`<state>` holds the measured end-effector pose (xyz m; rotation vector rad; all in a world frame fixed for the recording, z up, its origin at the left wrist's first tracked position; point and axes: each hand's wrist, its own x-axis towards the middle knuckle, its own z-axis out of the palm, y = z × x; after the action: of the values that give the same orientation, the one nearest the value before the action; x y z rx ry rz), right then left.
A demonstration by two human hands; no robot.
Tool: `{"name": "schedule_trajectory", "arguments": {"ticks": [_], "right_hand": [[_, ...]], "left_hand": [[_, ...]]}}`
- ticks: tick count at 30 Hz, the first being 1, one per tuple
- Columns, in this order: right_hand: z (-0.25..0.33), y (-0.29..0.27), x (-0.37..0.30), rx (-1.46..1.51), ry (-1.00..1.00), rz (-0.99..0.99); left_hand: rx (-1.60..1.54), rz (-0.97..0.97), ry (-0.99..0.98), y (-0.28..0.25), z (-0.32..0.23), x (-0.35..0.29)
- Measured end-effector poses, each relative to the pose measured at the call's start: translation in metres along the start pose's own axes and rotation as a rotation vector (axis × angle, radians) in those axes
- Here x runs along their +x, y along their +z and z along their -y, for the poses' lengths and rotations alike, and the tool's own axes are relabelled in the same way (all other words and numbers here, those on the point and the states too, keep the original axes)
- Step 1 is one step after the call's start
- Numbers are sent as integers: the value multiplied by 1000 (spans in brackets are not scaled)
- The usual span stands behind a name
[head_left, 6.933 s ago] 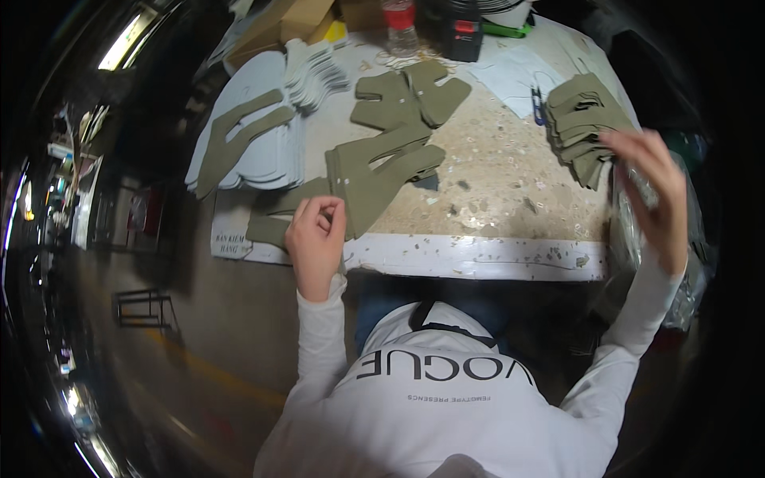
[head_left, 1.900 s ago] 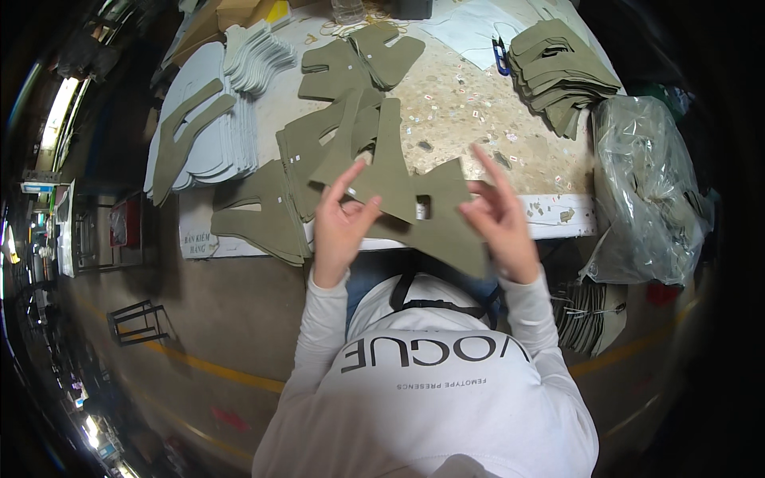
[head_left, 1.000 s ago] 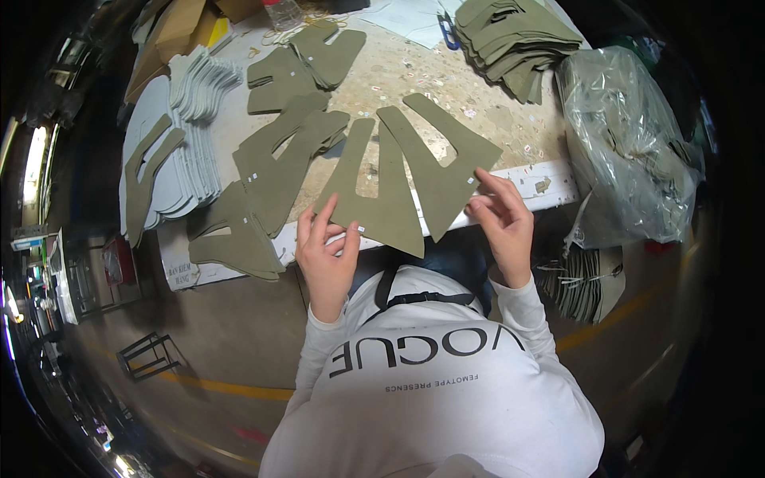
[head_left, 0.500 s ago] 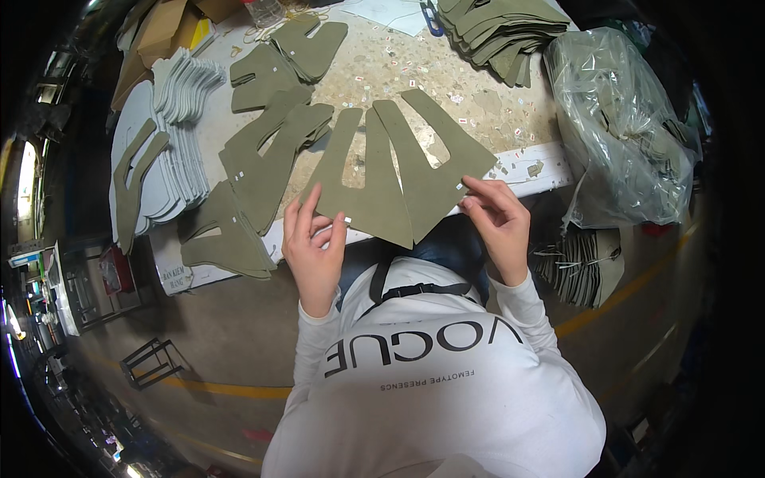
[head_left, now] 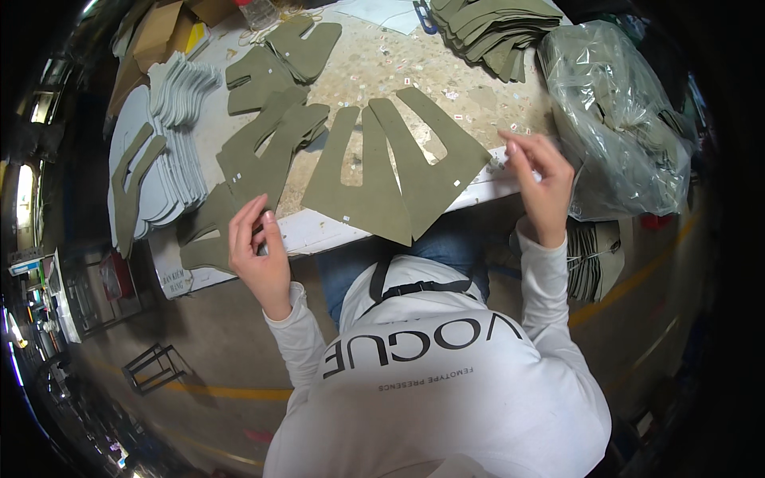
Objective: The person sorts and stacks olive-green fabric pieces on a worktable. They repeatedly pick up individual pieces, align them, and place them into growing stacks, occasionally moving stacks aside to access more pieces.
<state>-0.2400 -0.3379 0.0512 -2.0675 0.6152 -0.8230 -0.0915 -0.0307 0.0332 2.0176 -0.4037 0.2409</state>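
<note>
Two U-notched olive-green cut pieces, a left one (head_left: pixel 362 195) and a right one (head_left: pixel 426 187), lie side by side at the table's near edge, their lower corners meeting. Each carries a small white sticker near its outer lower edge. My left hand (head_left: pixel 259 251) is off them, fingers loosely bent and apart, by a stack of olive pieces (head_left: pixel 209 215) at the left. To the right of the pair, my right hand (head_left: pixel 543 179) hovers over the table edge, thumb and forefinger stretched out and slightly apart. I see nothing held in either hand.
Small stickers and scraps litter the worktable (head_left: pixel 382 64). Pale grey pieces (head_left: pixel 175 151) are stacked at left. More olive stacks (head_left: pixel 267 68) lie behind, with another pile (head_left: pixel 494 32) at far right. A clear plastic bag (head_left: pixel 613 119) bulges beside the right edge. Bundled pieces (head_left: pixel 594 259) sit below it.
Both hands have let go of the two olive pieces. My left hand has moved left and down; my right hand has moved right and up. The pieces stay on the table.
</note>
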Motion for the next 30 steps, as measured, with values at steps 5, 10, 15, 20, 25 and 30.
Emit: {"name": "schedule_trajectory", "arguments": {"ticks": [5,10,15,20,25,30], "right_hand": [[27,20,60,101,-312,31],[39,96,136,65,-590,266],[12,189,196,-352,-455,332],[-6,232,205,-517,-260,323],[2,233,193,-450,-454,152],[12,239,186,-171,-349,292]], "left_hand": [[-187,-55,-39,10,14,9],[-282,-60,37,41,18,8],[-192,-112,107,43,18,4],[-212,-117,89,40,16,2],[-178,-93,115,39,12,3],[-168,-78,133,38,9,3]]}}
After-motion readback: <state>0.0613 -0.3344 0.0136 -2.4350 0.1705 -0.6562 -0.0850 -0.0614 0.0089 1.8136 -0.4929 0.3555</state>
